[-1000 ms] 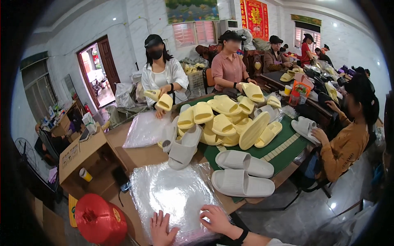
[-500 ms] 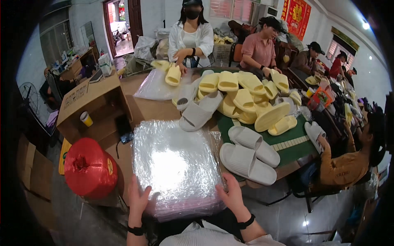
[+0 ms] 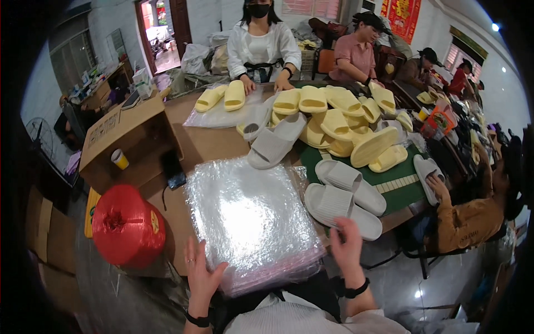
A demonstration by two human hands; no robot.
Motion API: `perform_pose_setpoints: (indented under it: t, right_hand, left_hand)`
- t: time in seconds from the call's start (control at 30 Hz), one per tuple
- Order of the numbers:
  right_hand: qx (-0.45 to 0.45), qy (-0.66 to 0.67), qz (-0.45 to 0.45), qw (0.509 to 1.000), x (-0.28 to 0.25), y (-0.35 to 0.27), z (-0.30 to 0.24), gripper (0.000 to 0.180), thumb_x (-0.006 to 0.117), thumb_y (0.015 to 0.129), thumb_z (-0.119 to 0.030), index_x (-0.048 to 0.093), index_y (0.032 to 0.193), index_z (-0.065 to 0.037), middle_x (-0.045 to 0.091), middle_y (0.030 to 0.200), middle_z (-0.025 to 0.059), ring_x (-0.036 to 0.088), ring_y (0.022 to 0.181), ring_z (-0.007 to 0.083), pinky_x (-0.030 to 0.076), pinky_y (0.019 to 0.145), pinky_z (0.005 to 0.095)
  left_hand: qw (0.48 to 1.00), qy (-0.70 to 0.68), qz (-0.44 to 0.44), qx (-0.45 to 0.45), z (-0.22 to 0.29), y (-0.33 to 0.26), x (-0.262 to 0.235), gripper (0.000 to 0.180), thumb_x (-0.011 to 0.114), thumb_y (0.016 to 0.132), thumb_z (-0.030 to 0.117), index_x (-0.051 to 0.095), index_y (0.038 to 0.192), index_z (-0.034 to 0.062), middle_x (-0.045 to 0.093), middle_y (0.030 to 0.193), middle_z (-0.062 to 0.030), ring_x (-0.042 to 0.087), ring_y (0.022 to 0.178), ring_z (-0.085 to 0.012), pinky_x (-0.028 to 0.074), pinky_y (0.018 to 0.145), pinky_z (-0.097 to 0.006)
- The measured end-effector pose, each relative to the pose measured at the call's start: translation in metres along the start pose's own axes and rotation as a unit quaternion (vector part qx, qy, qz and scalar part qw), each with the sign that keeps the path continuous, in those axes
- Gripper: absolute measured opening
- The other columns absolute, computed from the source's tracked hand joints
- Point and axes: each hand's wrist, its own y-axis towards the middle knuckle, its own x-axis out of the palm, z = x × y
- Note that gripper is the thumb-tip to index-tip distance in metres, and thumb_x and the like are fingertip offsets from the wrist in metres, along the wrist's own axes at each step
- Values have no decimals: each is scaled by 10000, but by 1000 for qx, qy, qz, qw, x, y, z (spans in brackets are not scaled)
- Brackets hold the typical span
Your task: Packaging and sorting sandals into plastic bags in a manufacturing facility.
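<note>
A stack of clear plastic bags (image 3: 245,200) with pinkish near edges lies on the table in front of me. My left hand (image 3: 203,274) is at the near left edge of the stack, fingers spread and holding nothing. To the right of the stack, my right hand (image 3: 348,245) is raised beside a ribbed grey slipper (image 3: 331,203). Its fingers are loosely bent and apart, with nothing seen in them. A second grey slipper (image 3: 361,195) lies against the first. Another grey slipper (image 3: 271,149) overlaps the far right corner of the bags.
Yellow slippers (image 3: 339,125) are heaped beyond the green mat (image 3: 397,195). On the left stand a red twine roll (image 3: 125,228) and a cardboard box (image 3: 125,131) holding a cup (image 3: 119,159). Across the table stands a masked person (image 3: 261,50); another sits at right (image 3: 470,222).
My right hand has left the bags and moved right toward the grey slippers. The bag stack is slightly turned. Opposite, the person has laid the yellow slippers on a bag and drawn back their hands.
</note>
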Motion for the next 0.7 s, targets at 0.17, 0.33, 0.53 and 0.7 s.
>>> perform_pose_setpoints:
  t: [0.17, 0.33, 0.53, 0.7]
  right_hand:
    - [33, -142, 14, 989, -44, 44, 28, 526, 743, 777, -109, 549, 1261, -33, 565, 1226, 193, 528, 1127, 395, 445, 965, 450]
    - [13, -131, -156, 979, -33, 87, 80, 550, 705, 759, -90, 522, 1273, -20, 536, 1218, 219, 494, 1137, 426, 442, 943, 486]
    - [-41, -177, -167, 969, -32, 113, 104, 228, 614, 774, -69, 625, 994, -11, 561, 1032, 204, 550, 989, 419, 480, 833, 492]
    - [-42, -235, -171, 956, -31, 100, 80, 149, 614, 785, -137, 630, 887, -30, 593, 952, 153, 597, 921, 384, 490, 775, 494]
  left_hand:
    - [984, 62, -67, 156, 16, 7, 5, 718, 797, 759, 344, 532, 1343, 22, 281, 1564, -245, 234, 1440, -473, 283, 1133, -552]
    - [970, 54, -170, 164, 11, 13, 37, 827, 765, 745, 539, 533, 1384, 67, 302, 1570, -211, 227, 1449, -467, 201, 1159, -575]
    - [966, 106, -117, 206, -6, 8, 56, 819, 764, 716, 576, 551, 1370, 132, 387, 1521, -188, 325, 1393, -470, 224, 1127, -611]
    - [966, 104, -129, 200, -11, 9, 60, 799, 759, 720, 578, 555, 1371, 162, 399, 1516, -178, 357, 1372, -464, 239, 1116, -615]
